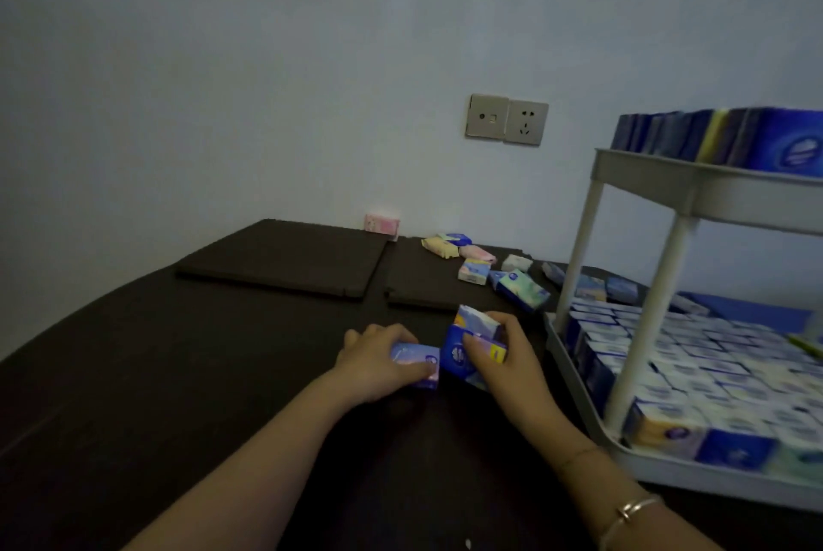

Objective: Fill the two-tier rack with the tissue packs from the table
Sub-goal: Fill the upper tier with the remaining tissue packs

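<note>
**Tissue packs gathered beside the rack**

Tissue packs [475,350] are sitting on the dark counter [178,350], just left of the two-tier rack [668,189]. The right hand [503,354] is clasping a small cluster of them; the left hand [378,361] is gripping a single lilac pack [416,361]. Loose packs [481,261] are lying farther back near the wall.
</note>
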`<state>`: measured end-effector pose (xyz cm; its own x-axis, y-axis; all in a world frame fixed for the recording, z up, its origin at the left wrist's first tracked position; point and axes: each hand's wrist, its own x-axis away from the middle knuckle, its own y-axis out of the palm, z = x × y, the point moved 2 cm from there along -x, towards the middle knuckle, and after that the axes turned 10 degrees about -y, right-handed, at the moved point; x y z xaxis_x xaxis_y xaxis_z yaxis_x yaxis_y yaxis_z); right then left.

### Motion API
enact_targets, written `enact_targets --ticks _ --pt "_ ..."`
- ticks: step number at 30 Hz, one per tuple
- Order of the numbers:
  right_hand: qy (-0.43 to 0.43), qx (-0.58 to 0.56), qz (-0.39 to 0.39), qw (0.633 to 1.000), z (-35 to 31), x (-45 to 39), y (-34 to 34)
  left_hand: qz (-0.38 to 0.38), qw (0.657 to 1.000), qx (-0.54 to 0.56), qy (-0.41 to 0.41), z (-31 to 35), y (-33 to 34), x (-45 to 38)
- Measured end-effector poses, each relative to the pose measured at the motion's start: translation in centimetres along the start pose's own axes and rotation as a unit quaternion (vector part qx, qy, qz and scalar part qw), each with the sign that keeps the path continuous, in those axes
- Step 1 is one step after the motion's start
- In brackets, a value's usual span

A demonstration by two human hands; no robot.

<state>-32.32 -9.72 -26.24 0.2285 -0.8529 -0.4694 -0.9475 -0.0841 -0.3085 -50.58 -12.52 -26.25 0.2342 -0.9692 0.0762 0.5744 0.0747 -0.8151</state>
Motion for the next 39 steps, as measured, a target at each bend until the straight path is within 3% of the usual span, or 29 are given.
enact_targets --ticks 4,6,12,21,26,29,33,35,39 --pt "0.013 -0.018 -0.041 0.999 -0.6 1.0 0.6 0.148 0.987 0.068 -0.002 -0.5 0.8 2.0" --pt "0.03 -0.012 -0.057 0.998 -0.6 1.0 0.7 0.165 0.982 0.089 0.001 -0.5 0.8 2.2" --pt "0.028 0.021 -0.026 0.999 -0.1 0.9 -0.2 0.14 0.969 0.205 0.019 -1.0 0.3 2.1" --pt "0.059 -0.082 0.078 0.992 0.1 1.0 -0.6 0.076 0.965 0.248 0.032 -0.2 0.7 2.6" --pt "0.078 -0.079 0.12 0.987 0.4 0.9 -0.5 0.022 0.928 0.372 0.016 1.2 1.1 3.6" --pt "0.079 -0.101 0.101 0.987 -0.3 1.1 -0.2 0.006 0.91 0.415 0.009 2.2 1.6 4.2" --pt "0.09 -0.143 0.036 0.985 -1.1 1.4 1.1 0.024 0.911 0.411 -0.025 2.8 2.5 4.0" --pt "0.092 -0.147 0.014 0.985 -1.3 1.4 1.6 -0.007 0.889 0.455 -0.048 3.1 2.7 4.0" --pt "0.094 -0.169 0.013 0.981 -1.2 1.5 1.6 -0.082 0.782 0.617 -0.039 3.2 2.7 4.1"
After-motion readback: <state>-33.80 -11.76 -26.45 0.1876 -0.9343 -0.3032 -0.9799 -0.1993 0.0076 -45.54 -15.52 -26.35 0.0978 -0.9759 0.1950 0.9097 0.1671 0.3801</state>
